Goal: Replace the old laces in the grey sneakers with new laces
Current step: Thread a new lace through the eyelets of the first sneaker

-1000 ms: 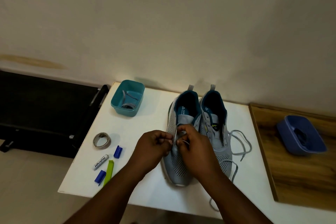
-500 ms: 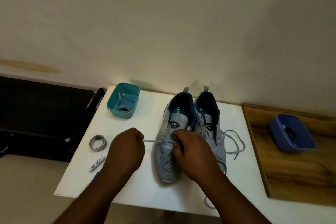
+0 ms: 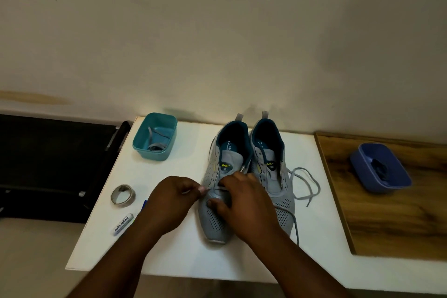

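Grey mesh filled our view: the left sneaker (image 3: 219, 203) stood beside the right sneaker (image 3: 272, 176) on the white surface (image 3: 183, 172), heels to the wall. We had our left hand (image 3: 169, 203) in a narrow grip, pinching a grey lace (image 3: 217, 188) just beside the lowest eyelets, while our right hand (image 3: 244, 208) held the shoe's front, fingers curled over it. We judged the left sneaker barely begun: only that bottom pass showed, upper eyelets bare. The right sneaker had a loose lace (image 3: 307, 184) trailing onto the surface, untied; old or new, we could not tell. A teal tub (image 3: 154, 136) held coiled grey lace, a blue tub (image 3: 379, 168) something dark. Plenty was left.
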The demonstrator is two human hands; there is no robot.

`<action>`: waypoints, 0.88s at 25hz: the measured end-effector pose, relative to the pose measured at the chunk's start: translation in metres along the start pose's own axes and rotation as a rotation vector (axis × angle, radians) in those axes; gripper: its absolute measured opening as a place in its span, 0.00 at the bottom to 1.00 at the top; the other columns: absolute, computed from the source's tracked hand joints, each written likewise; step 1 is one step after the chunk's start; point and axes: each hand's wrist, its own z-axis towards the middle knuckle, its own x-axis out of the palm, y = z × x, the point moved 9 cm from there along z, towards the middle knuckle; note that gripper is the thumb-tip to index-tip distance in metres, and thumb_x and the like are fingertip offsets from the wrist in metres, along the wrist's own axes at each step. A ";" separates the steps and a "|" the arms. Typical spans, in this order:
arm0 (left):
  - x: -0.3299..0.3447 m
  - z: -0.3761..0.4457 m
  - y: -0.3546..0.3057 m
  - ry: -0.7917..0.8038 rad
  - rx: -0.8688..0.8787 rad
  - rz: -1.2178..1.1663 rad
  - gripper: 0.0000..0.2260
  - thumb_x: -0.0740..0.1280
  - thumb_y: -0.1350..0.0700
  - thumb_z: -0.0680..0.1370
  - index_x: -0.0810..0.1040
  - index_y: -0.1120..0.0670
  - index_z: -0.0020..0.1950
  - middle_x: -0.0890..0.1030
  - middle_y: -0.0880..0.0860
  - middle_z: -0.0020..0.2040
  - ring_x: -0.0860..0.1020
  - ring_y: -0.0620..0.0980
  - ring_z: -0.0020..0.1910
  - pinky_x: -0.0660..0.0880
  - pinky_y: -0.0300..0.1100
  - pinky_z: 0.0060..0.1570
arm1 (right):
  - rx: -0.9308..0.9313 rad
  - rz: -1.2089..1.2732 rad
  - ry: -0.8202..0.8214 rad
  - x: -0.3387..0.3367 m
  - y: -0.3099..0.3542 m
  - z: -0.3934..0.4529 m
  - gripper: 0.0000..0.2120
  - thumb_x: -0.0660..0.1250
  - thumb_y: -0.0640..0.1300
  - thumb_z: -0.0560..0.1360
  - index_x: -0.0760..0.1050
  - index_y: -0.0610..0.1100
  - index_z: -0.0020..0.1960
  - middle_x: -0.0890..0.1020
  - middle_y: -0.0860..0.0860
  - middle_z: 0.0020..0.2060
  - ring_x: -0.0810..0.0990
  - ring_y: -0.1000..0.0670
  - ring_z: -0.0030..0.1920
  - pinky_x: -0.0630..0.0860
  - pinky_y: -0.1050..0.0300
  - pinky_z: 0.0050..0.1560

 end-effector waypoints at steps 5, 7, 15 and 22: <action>-0.098 -0.037 0.010 -0.794 -0.139 -0.216 0.08 0.61 0.52 0.84 0.76 0.51 0.48 0.81 0.55 0.49 0.81 0.52 0.47 0.79 0.53 0.49 | 0.035 -0.012 -0.026 -0.001 -0.005 -0.003 0.17 0.70 0.62 0.72 0.77 0.52 0.53 0.78 0.54 0.51 0.73 0.50 0.54 0.72 0.55 0.51; -0.088 -0.037 0.012 -0.830 -0.083 -1.013 0.06 0.59 0.54 0.85 0.75 0.50 0.51 0.81 0.55 0.54 0.84 0.50 0.49 0.81 0.48 0.48 | 0.034 -0.007 -0.027 -0.002 -0.005 -0.003 0.17 0.70 0.62 0.71 0.77 0.51 0.52 0.77 0.54 0.50 0.73 0.51 0.54 0.73 0.55 0.51; 0.020 0.002 -0.013 -0.083 0.082 0.227 0.07 0.72 0.44 0.77 0.76 0.43 0.50 0.80 0.43 0.44 0.77 0.41 0.44 0.67 0.34 0.39 | 0.016 -0.011 -0.032 -0.001 -0.001 0.000 0.16 0.65 0.63 0.74 0.78 0.53 0.53 0.78 0.55 0.50 0.72 0.52 0.54 0.73 0.55 0.51; -0.089 -0.021 -0.016 -0.586 -0.081 0.396 0.07 0.65 0.50 0.82 0.78 0.51 0.49 0.80 0.52 0.44 0.78 0.53 0.43 0.75 0.47 0.41 | 0.044 -0.008 -0.010 -0.004 -0.007 -0.001 0.21 0.71 0.64 0.72 0.78 0.51 0.56 0.78 0.54 0.53 0.73 0.51 0.56 0.71 0.58 0.54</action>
